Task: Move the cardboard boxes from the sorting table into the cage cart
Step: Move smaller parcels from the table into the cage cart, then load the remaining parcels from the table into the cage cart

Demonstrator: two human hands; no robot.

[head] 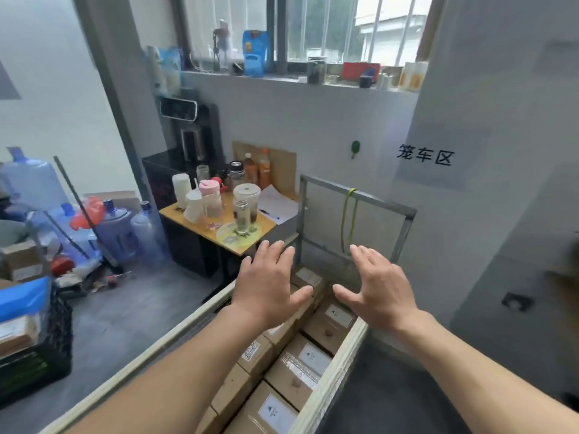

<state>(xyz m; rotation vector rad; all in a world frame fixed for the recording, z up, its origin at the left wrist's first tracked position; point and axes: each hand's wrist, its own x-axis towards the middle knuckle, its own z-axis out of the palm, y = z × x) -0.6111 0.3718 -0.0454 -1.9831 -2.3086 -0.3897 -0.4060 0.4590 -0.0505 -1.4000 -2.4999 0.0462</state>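
The left hand (269,286) and right hand (380,289) hover spread wide and empty above brown cardboard boxes with white labels (294,375), packed in rows inside the grey metal cage cart (382,202). Just left stands a yellow-topped counter (185,222) crowded with cups and bottles, with blue plastic water jugs (117,233) on the floor beyond. The forearms hide several boxes, and the label print is unreadable

The cage cart (332,379) holds cardboard boxes (299,369), apparently stacked.
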